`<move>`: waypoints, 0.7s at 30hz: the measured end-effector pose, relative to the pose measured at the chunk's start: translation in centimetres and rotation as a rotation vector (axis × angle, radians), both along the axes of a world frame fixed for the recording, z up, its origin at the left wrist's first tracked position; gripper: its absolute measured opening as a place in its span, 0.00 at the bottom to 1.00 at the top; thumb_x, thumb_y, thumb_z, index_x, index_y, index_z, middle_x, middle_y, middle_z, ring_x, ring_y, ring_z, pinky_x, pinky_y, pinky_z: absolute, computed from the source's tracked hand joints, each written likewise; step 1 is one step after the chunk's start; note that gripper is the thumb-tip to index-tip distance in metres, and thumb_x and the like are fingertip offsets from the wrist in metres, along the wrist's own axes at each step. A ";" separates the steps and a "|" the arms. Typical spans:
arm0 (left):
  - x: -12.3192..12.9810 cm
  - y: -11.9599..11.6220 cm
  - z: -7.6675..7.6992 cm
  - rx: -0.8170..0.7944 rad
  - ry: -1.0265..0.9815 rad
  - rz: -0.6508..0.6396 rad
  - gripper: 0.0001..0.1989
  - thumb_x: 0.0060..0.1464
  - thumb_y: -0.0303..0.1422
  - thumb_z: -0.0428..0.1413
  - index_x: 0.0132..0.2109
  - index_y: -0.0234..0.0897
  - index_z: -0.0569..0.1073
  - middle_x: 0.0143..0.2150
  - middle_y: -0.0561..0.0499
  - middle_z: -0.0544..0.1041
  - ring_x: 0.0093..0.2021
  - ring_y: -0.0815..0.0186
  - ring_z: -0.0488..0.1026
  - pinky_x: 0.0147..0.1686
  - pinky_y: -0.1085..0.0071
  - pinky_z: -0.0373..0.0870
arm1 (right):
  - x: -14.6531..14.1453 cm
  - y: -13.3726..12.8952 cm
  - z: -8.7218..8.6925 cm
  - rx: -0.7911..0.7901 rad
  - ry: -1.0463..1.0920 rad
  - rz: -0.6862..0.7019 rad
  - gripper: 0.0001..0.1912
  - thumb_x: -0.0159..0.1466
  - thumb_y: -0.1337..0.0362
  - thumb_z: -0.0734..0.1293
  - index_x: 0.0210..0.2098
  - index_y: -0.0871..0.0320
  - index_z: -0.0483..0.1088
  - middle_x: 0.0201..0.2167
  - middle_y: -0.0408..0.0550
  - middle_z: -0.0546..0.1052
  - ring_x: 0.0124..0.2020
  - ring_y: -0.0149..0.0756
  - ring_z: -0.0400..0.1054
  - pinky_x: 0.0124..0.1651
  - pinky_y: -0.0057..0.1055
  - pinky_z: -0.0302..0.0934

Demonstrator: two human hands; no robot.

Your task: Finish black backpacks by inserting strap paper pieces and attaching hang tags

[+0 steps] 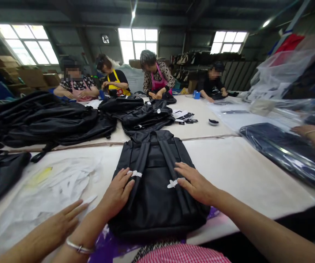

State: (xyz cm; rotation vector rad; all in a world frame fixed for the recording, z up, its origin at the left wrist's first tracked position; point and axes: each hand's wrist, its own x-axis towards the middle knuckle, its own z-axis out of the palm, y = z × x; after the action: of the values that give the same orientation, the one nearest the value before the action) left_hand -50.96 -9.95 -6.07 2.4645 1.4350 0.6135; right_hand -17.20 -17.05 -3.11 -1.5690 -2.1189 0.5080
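Observation:
A black backpack [157, 197] lies on the pale table with its shoulder straps facing up and its top pointing away from me. White pieces [172, 183] are fastened around both straps. My left hand [121, 191] rests on the backpack's left side, fingers apart, by the white piece on the left strap. On the right side my right hand [195, 182] lies with spread fingers, its fingertips at the right strap near the other white piece. Neither hand grips anything.
Another person's hand [66, 219] reaches in at the lower left beside clear plastic bags [55, 186]. Black bags [44, 120] are piled at the back left. A plastic-wrapped bag [280, 149] lies at the right under a person's hand. Several people work behind the table.

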 end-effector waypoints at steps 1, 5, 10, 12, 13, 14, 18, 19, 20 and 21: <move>-0.1 0.5 0.7 0.016 -0.027 0.002 0.25 0.63 0.45 0.45 0.58 0.36 0.70 0.63 0.43 0.67 0.65 0.57 0.61 0.64 0.55 0.60 | 0.2 0.6 0.5 0.039 0.010 -0.008 0.26 0.69 0.51 0.56 0.59 0.59 0.67 0.65 0.56 0.62 0.67 0.46 0.52 0.67 0.48 0.47; 1.2 4.1 5.3 0.061 -0.044 -0.039 0.23 0.59 0.47 0.50 0.52 0.36 0.75 0.60 0.42 0.70 0.61 0.56 0.66 0.62 0.58 0.62 | 0.3 4.4 2.2 0.126 0.024 -0.001 0.23 0.67 0.55 0.61 0.55 0.61 0.70 0.62 0.57 0.66 0.64 0.45 0.58 0.66 0.45 0.53; 6.8 12.4 9.8 0.046 0.055 -0.108 0.22 0.55 0.46 0.51 0.49 0.37 0.77 0.56 0.44 0.75 0.57 0.56 0.71 0.59 0.60 0.64 | -0.9 10.0 2.7 0.126 0.006 0.075 0.20 0.64 0.59 0.64 0.53 0.61 0.72 0.59 0.57 0.70 0.61 0.44 0.62 0.64 0.43 0.54; 9.3 16.4 9.3 -0.006 0.098 -0.075 0.23 0.55 0.44 0.51 0.50 0.35 0.76 0.54 0.42 0.77 0.55 0.55 0.72 0.58 0.61 0.65 | -0.9 12.3 2.4 0.092 -0.008 0.100 0.20 0.63 0.60 0.65 0.52 0.61 0.72 0.58 0.56 0.71 0.61 0.43 0.63 0.64 0.41 0.55; 10.5 18.2 8.4 -0.027 0.105 -0.044 0.23 0.56 0.43 0.51 0.51 0.33 0.76 0.53 0.41 0.77 0.55 0.54 0.72 0.57 0.62 0.66 | -0.6 13.5 2.1 0.077 -0.019 0.101 0.19 0.62 0.60 0.66 0.51 0.61 0.73 0.57 0.56 0.72 0.61 0.43 0.63 0.63 0.39 0.55; 11.6 19.9 7.2 -0.041 0.103 -0.008 0.24 0.56 0.42 0.51 0.52 0.31 0.75 0.53 0.39 0.76 0.55 0.53 0.72 0.57 0.61 0.66 | 0.0 14.9 1.8 0.067 -0.035 0.091 0.19 0.62 0.60 0.66 0.51 0.61 0.73 0.57 0.55 0.72 0.60 0.42 0.64 0.63 0.38 0.56; 14.5 24.5 0.6 -0.028 0.019 0.167 0.29 0.56 0.41 0.51 0.58 0.23 0.68 0.56 0.31 0.73 0.57 0.50 0.70 0.56 0.59 0.66 | 4.6 21.2 0.0 0.046 -0.221 -0.092 0.20 0.63 0.61 0.64 0.54 0.58 0.71 0.57 0.51 0.72 0.59 0.39 0.64 0.62 0.34 0.56; 14.9 25.0 -1.0 -0.020 -0.004 0.209 0.29 0.57 0.41 0.51 0.58 0.21 0.67 0.56 0.29 0.72 0.57 0.50 0.71 0.55 0.58 0.67 | 6.3 23.0 -0.6 0.038 -0.271 -0.147 0.20 0.64 0.62 0.63 0.55 0.58 0.70 0.58 0.52 0.71 0.60 0.39 0.63 0.62 0.35 0.55; 15.0 25.2 -2.5 -0.007 -0.031 0.244 0.29 0.57 0.40 0.50 0.59 0.21 0.66 0.55 0.29 0.73 0.55 0.50 0.71 0.54 0.57 0.67 | 8.0 24.8 -1.2 0.027 -0.312 -0.196 0.21 0.64 0.62 0.63 0.56 0.59 0.69 0.60 0.54 0.68 0.61 0.41 0.61 0.63 0.37 0.53; 15.1 25.4 -3.7 0.011 -0.059 0.267 0.29 0.57 0.40 0.50 0.59 0.21 0.65 0.53 0.29 0.73 0.53 0.50 0.73 0.53 0.56 0.68 | 9.6 26.7 -1.8 0.014 -0.344 -0.239 0.22 0.64 0.63 0.63 0.57 0.61 0.68 0.63 0.57 0.65 0.63 0.43 0.58 0.64 0.40 0.51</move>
State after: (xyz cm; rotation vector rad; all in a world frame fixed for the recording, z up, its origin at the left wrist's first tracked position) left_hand -35.89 15.42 -9.75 2.2587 1.7556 0.7404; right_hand -7.58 9.65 -4.95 -1.9849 -2.1218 0.1488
